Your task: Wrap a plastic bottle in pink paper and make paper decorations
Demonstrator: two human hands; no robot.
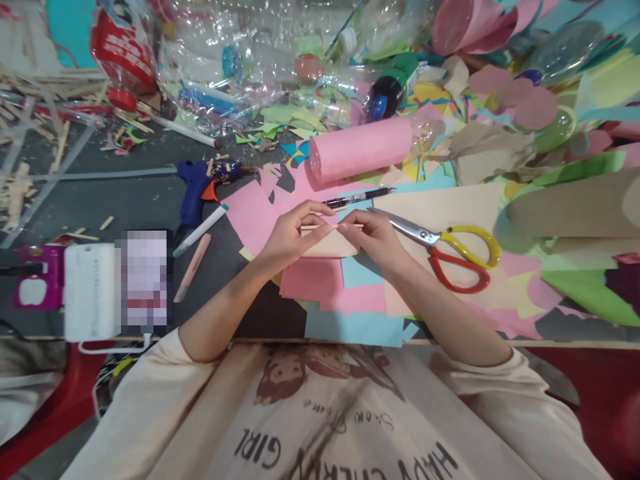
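Note:
My left hand (290,233) and my right hand (373,235) meet at the middle of the table, both pinching a small beige piece of paper (330,245) that is folded or rolled along its top edge. The fingers of each hand are closed on that edge. Under the paper lie pink (310,280) and light blue sheets (353,327). A black pen (357,197) lies just beyond my fingers. Scissors with red and yellow handles (445,252) rest right of my right hand, blades pointing at it.
A pink paper roll (360,148) lies behind the pen. A blue glue gun (197,187), a white marker (200,230) and a white device (90,290) sit to the left. Clear plastic bottles (240,60) and coloured paper scraps crowd the far side. Wooden sticks litter the far left.

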